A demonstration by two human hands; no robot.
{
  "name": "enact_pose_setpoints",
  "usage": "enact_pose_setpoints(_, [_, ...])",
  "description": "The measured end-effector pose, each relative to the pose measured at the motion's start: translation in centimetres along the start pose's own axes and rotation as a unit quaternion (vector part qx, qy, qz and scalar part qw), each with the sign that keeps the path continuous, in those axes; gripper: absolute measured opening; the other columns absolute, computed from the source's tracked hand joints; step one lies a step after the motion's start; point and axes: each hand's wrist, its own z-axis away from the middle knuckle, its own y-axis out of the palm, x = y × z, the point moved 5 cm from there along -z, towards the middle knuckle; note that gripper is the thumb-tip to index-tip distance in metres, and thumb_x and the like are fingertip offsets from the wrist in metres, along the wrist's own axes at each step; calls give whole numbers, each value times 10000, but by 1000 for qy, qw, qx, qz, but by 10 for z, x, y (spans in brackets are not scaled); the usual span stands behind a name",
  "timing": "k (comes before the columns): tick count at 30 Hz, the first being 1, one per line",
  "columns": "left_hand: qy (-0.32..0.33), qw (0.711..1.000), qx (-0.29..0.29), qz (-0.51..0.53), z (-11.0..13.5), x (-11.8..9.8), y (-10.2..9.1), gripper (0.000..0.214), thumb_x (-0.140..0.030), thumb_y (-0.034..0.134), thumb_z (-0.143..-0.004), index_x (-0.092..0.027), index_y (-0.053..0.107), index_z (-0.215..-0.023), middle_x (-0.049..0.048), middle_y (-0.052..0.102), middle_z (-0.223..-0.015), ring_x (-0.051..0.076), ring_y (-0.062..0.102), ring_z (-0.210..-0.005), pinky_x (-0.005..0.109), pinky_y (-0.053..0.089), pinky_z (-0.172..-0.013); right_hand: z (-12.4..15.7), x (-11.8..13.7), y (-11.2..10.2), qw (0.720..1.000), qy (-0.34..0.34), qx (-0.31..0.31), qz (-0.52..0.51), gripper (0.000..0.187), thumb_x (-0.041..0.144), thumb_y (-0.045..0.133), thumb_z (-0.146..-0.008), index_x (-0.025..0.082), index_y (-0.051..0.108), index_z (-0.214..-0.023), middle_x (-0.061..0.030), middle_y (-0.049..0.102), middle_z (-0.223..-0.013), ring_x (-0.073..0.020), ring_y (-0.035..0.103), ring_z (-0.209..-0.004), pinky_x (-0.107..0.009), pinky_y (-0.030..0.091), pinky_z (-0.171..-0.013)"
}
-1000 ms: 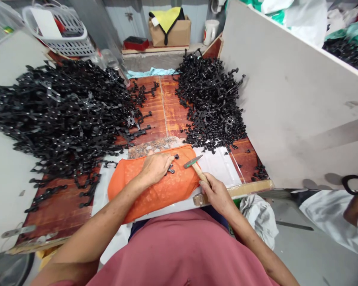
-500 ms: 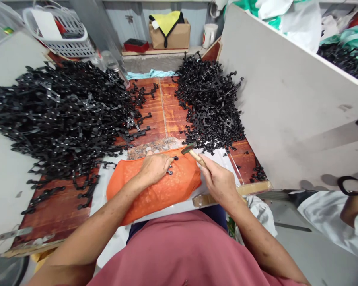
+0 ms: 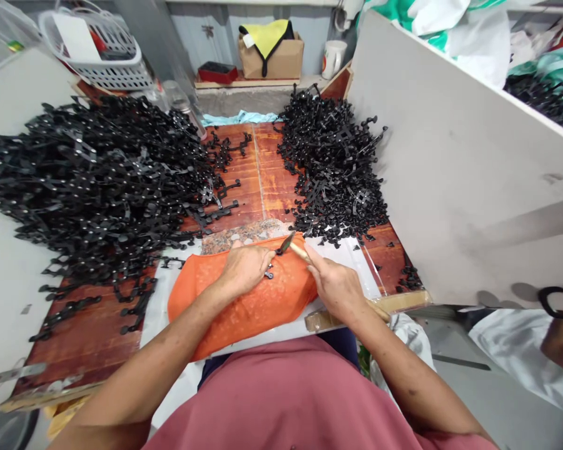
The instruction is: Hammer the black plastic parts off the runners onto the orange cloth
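Note:
My right hand (image 3: 336,279) is wrapped round the wooden handle of a small hammer (image 3: 298,250). The hammer's dark head is down at the end of a black linked part (image 3: 269,274), by my left fingertips. My left hand (image 3: 249,267) is closed over that part and presses it onto an orange cloth-covered pad (image 3: 234,317); most of the part is hidden under the fingers. The pad lies on a white sheet (image 3: 154,312) in front of my body. A speckled stone slab (image 3: 225,237) shows just beyond the pad.
A large heap of black linked parts (image 3: 103,181) covers the table's left side. A smaller heap of black pieces (image 3: 333,162) stands at right, against a grey partition (image 3: 450,156). Behind are a cardboard box (image 3: 281,57), a mug (image 3: 333,59) and a white basket (image 3: 117,74). Another person's arm (image 3: 560,340) shows at far right.
The hammer head has swung down and left onto the end of the black part. My left hand stays on the part. The whole view has shifted slightly.

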Motion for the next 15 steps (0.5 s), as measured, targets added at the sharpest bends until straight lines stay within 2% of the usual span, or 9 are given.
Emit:
enact_pose_setpoints(4, [-2,1000,-3,-7,1,-2,1,496,-328,307,-1055,-202,691,-769,95,785,-850,248,668,-769,401,325,-823,2,1,-4,999,-7,-42,-21,555,303,405,-1075,286,383,-1630,-99,780,-1074,-237,730,-868,-320,539,-777])
enact_pose_setpoints(9, [0,1000,4,-15,1,0,4,519,-344,261,-1072,-205,664,-776,96,783,-850,257,669,-790,405,328,-814,-2,2,6,999,9,38,0,563,272,478,-1041,264,438,-1602,-95,800,-992,-239,739,-793,-311,529,-717])
enact_pose_setpoints(13, [-16,999,1,50,2,4,5,524,-380,247,-1077,-214,644,-778,68,785,-849,234,672,-801,385,352,-838,-1,-8,-1,994,30,-7,-100,552,292,431,-1062,284,411,-1613,-83,798,-1119,-247,759,-909,-324,540,-781])
enact_pose_setpoints(15, [-28,996,-8,80,2,8,5,512,-388,248,-1074,-217,627,-775,61,777,-838,227,673,-807,364,364,-821,4,-15,-1,994,49,-15,-101,544,311,442,-1060,298,428,-1604,-72,803,-1102,-253,765,-898,-326,541,-768])
